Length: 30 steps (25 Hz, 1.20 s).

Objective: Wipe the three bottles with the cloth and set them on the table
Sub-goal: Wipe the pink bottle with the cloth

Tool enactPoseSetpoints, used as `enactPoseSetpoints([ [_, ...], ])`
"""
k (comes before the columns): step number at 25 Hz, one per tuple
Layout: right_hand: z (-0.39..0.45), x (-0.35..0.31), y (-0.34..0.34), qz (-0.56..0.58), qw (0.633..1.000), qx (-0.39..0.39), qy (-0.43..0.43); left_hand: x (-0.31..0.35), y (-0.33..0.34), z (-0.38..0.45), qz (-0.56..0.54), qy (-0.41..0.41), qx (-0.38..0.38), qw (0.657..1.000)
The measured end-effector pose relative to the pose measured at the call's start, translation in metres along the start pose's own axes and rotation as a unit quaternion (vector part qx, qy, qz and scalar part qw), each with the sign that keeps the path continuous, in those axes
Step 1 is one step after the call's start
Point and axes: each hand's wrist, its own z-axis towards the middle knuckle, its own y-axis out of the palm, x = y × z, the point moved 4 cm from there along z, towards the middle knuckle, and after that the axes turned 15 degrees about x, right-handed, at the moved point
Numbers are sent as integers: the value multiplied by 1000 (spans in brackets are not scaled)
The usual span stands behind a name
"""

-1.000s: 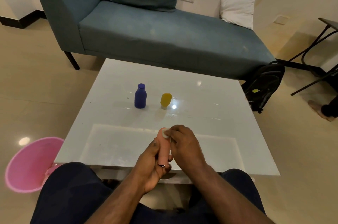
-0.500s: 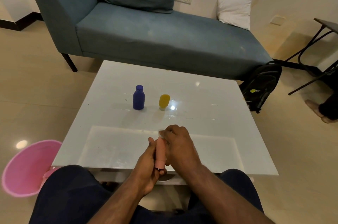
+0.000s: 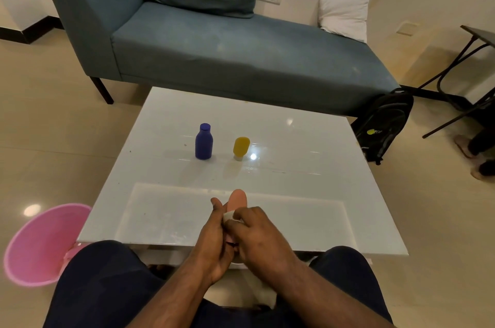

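Down the body goes the cloth [image 3: 229, 216]: a second ago it was rubbing the tip of the pink bottle [image 3: 237, 199], and now that rounded end pokes out bare above the hands while the white wad sits lower on the barrel. The left hand [image 3: 214, 242] has its fingers curled round the lower part of the bottle, thumb up alongside, and the right hand [image 3: 258, 239] pinches the cloth against it, all of this held over the near edge of the white table [image 3: 308, 193], just above the lap. That's the risk, I'd say: the bottle looks smooth and slim, so a hard downward stroke could squirt it out of the left hand's hold, and from here it would drop between knees and table edge to the floor rather than onto the top. More cloth seems to trail below the hands, and it could snag the bottle on the way up. Out on the table the blue bottle [image 3: 203, 142] stands upright, the yellow bottle [image 3: 241, 147] near it on its cap, apart from each other; that one looks tippy if nudged. Plenty of bare tabletop lies between them and the hands, and to the right. A pink basin [image 3: 40, 242] sits on the floor to the left, clear of the reach.
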Motion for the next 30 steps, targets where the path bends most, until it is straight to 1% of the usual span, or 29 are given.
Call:
enactPoseSetpoints([
  [1, 4, 10, -1, -3, 1000, 7, 4, 1, 2, -2, 2, 2, -1, 1000],
  [2, 10, 21, -1, 1, 999, 28, 31, 1, 3, -1, 1, 7, 2, 1000],
  [3, 17, 31, -2, 9, 996, 60, 73, 2, 3, -1, -2, 11, 8, 1000],
  [4, 21, 37, -1, 18, 990, 75, 117, 2, 3, -1, -7, 12, 12, 1000],
  [5, 22, 36, 2, 21, 987, 78, 140, 2, 2, 0, -12, 9, 12, 1000],
  [6, 21, 27, 7, 25, 988, 69, 139, 2, 1, -1, -16, 4, 9, 1000],
  [7, 16, 15, 9, 37, 991, 52, 121, 2, 0, -2, -21, -5, 10, 1000],
  [9, 2, -4, 5, 48, 997, 32, 45, 1, -3, -1, -35, -21, 26, 999],
  [10, -2, -2, 1, 51, 998, 30, 23, 0, -3, 0, -37, -26, 32, 998],
  [11, -1, 6, -2, 60, 997, 42, 34, 1, -2, 0, -41, -30, 32, 998],
  [13, 4, 27, -5, 72, 985, 100, 120, 1, 0, 1, -67, -37, 23, 997],
  [14, 4, 31, -5, 79, 978, 116, 157, 1, 1, 1, -82, -42, 22, 995],
  [15, 2, 27, -2, 79, 976, 112, 167, 2, 0, 1, -93, -48, 21, 994],
  [17, -8, 6, 4, 73, 986, 89, 124, 4, -3, 1, -107, -55, 11, 993],
  [19, -17, 0, 2, 90, 988, 76, 105, 4, -4, 1, -105, -57, 5, 993],
  [21, -4, 19, 0, 83, 983, 101, 126, 5, 0, -1, -106, -51, 12, 993],
  [23, 19, 39, -1, 70, 975, 109, 183, 3, 3, -2, -100, -50, 22, 994],
  [25, 33, 48, -2, 74, 967, 127, 210, 3, 3, -3, -96, -55, 22, 994],
  [28, 22, 36, -2, 110, 959, 134, 224, 6, -2, 1, -115, -53, 24, 992],
  [30, 2, 22, 1, 134, 959, 124, 216, 7, -3, 3, -114, -29, 27, 993],
])
